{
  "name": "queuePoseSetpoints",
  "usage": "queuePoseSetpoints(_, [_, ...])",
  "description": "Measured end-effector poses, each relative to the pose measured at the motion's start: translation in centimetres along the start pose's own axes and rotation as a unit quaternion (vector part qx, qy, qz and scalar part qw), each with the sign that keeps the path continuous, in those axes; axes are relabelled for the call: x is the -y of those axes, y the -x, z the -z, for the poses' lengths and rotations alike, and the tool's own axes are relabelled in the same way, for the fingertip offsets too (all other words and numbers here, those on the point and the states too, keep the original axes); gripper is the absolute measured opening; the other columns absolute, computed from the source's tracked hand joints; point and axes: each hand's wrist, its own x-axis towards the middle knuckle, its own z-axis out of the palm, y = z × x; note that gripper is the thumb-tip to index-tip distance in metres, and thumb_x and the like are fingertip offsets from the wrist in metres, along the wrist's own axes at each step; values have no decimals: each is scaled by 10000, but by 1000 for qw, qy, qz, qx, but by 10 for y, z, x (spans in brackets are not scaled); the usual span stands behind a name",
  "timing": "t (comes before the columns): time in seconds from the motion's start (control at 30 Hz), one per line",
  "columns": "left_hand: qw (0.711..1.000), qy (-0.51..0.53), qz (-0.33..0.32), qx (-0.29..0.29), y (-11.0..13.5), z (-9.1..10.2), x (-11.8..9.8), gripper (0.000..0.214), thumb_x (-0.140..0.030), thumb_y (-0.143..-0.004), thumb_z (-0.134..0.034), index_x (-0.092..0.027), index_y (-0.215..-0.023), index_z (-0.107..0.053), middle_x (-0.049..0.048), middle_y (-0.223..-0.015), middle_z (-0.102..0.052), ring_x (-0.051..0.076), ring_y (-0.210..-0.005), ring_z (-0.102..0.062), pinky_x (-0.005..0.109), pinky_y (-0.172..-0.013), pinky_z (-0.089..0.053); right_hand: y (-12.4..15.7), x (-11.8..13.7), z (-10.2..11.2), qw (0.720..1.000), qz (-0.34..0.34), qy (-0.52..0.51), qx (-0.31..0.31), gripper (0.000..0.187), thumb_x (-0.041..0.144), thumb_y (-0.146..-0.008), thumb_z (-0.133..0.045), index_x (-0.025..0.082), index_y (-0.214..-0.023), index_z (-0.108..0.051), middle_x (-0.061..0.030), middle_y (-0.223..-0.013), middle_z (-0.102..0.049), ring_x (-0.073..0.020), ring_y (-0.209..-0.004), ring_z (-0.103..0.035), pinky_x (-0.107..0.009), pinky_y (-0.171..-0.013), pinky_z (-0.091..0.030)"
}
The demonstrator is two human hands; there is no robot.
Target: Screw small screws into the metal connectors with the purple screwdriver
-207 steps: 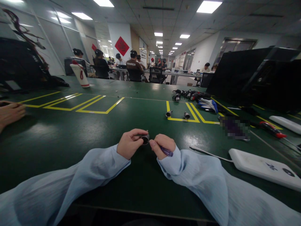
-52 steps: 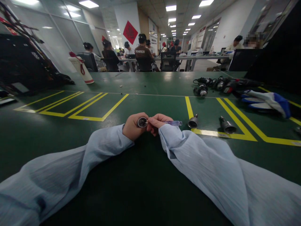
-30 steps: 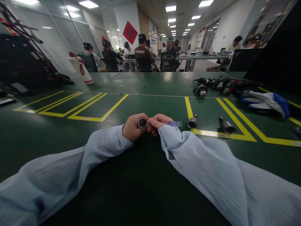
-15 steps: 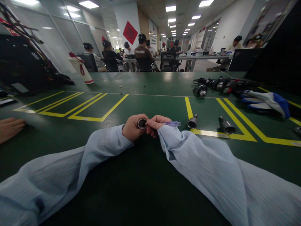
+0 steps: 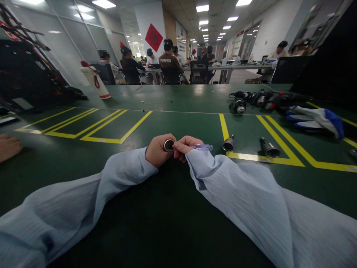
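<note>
My left hand (image 5: 158,152) is closed around a round metal part (image 5: 168,145) with a bright rim and a dark inside; its open end faces me. Against it, my right hand (image 5: 183,147) pinches a small screwdriver (image 5: 205,147), whose translucent purple handle sticks out to the right past the wrist. The screwdriver's tip is hidden by the fingers, at the rim of the part. To the right on the green table lie two grey metal cup-shaped pieces with narrow stems, one nearer piece (image 5: 228,143) and one farther piece (image 5: 270,148).
Yellow tape (image 5: 264,160) marks boxes on the table (image 5: 184,98). Black cylindrical tools with cables (image 5: 240,107) lie at the back right, beside blue-and-white gloves (image 5: 315,119). A white cylinder with red cord (image 5: 96,82) stands back left. Another person's hand (image 5: 9,148) rests at the left edge.
Both my hands stay nearly in place, still holding the part and the screwdriver. The other person's hand has slid left, toward the edge of view.
</note>
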Motion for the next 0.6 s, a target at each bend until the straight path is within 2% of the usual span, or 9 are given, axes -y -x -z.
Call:
queuePoseSetpoints(0.2, [998, 47, -22, 18, 0, -1, 1, 68, -167, -604, -539, -136, -567, -492, -35, -490, -489, 61, -456, -435, 157, -427, -346, -3, 1, 2, 998, -27, -48, 33, 218, 348, -623, -641, 151, -606, -550, 29, -469, -589, -53, -373, -478, -158, -354, -385])
queuePoseSetpoints(0.4, [995, 93, -7, 31, -1, -1, 3, 84, -179, -599, -564, -130, -593, -497, -26, -518, -511, 67, -472, -457, 164, -438, -366, -3, 0, 2, 997, -20, -72, 35, 227, 354, -620, -645, 149, -613, -547, 27, -475, -593, -56, -367, -472, -164, -341, -382])
queuePoseSetpoints(0.6, [999, 30, -9, 7, 0, 0, -1, 80, -184, -626, -553, -122, -592, -515, -29, -501, -494, 61, -458, -434, 158, -419, -335, -1, 0, 1, 1000, -4, -18, 9, 174, 306, -673, -605, 151, -619, -548, 33, -463, -587, -50, -367, -472, -158, -365, -370])
